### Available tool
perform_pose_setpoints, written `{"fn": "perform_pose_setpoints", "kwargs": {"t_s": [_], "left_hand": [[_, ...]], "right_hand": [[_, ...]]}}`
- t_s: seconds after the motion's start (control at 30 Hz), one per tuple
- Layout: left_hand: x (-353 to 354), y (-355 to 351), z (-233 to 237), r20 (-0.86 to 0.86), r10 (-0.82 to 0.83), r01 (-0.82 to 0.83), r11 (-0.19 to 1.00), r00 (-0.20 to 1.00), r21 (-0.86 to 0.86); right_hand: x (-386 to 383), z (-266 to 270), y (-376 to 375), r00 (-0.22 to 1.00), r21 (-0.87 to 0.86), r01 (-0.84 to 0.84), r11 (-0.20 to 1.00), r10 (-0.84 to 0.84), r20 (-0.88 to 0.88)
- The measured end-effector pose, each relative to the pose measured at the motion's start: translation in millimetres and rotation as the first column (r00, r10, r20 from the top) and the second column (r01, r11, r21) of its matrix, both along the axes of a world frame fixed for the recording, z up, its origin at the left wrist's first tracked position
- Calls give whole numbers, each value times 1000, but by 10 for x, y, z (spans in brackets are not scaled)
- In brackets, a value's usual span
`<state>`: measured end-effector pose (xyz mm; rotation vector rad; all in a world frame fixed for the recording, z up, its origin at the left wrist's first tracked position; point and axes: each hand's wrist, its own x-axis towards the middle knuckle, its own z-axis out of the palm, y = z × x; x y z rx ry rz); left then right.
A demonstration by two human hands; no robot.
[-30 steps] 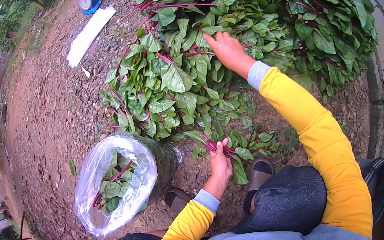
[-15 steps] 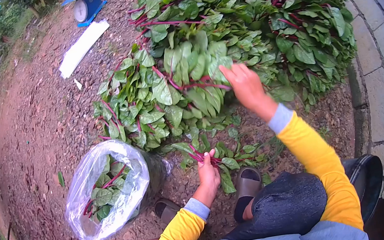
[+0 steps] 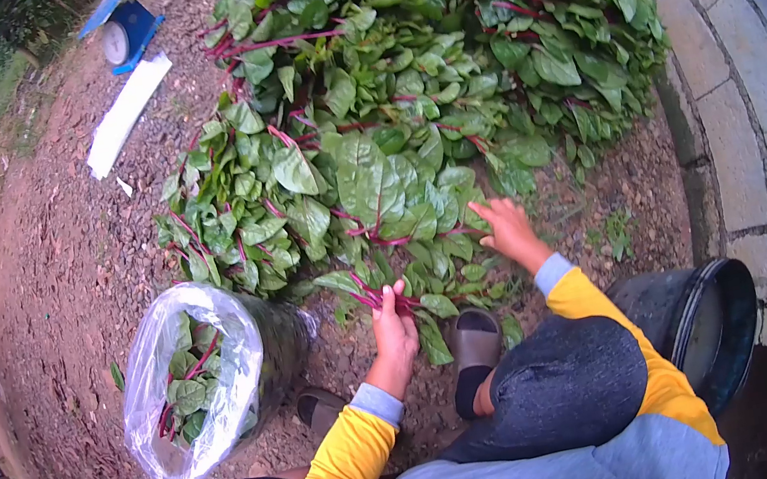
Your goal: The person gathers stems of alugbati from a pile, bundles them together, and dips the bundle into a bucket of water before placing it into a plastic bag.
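My left hand [image 3: 393, 331] is closed round the red stems of a small leafy bunch [image 3: 431, 308], whose leaves spread to the right above my shoe. Up and to the right, my right hand [image 3: 507, 231] pinches the end of a red stem with broad green leaves [image 3: 386, 193]. Those leaves lie against the large heap of leafy greens [image 3: 415, 62]. At the left stands a clear plastic bag [image 3: 255, 347], its mouth open, with some leafy stems [image 3: 192, 378] inside.
A blue scale [image 3: 128, 36] and a white strip [image 3: 129, 115] are on the gravelly ground at the upper left. A dark bucket [image 3: 691, 320] lies beside my right knee. Paving blocks [image 3: 732, 110] run along the right.
My right hand has moved down, closer to my left hand, with the stem and its leaves. The view has shifted slightly, and more of the dark bucket shows.
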<state>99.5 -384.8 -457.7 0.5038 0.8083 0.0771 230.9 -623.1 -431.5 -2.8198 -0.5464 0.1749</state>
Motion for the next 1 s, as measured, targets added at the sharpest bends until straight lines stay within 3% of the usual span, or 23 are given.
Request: {"fn": "perform_pose_setpoints", "kwargs": {"t_s": [0.1,0.23,0.3,0.33,0.37,0.43,0.5,0.6,0.7,0.83,1.0], "left_hand": [[28,27,-67,-2,3,-3,1000,1000,-8],[58,28,-33,-24,4,-4,1000,1000,-8],[65,47,-77,-47,24,-24,1000,999,14],[63,52,-69,-53,26,-25,999,998,23],[63,58,-62,-58,27,-25,999,998,32],[70,67,4,-68,28,-27,999,997,24],[66,75,24,-71,30,-29,999,997,19],[30,82,-3,-69,17,-16,1000,997,15],[2,103,-4,-70,-3,3,1000,998,7],[27,120,45,-64,13,-13,1000,998,-2],[55,128,26,-75,28,-28,1000,997,2]], "right_hand": [[177,289,0,999,-128,21,992,-24,-24],[442,709,184,993,234,39,971,-64,100],[477,810,454,989,374,-17,927,-39,143],[450,822,632,966,460,-161,873,44,254],[381,783,792,974,472,-197,859,116,196],[247,509,1049,921,392,-385,836,317,227],[150,189,1236,867,227,-478,848,416,274],[160,-93,1345,818,46,-470,881,415,399],[284,-212,1333,821,15,-432,902,386,421],[324,-151,1290,867,138,-432,891,367,338],[245,240,1180,945,306,-299,904,235,228]]}}
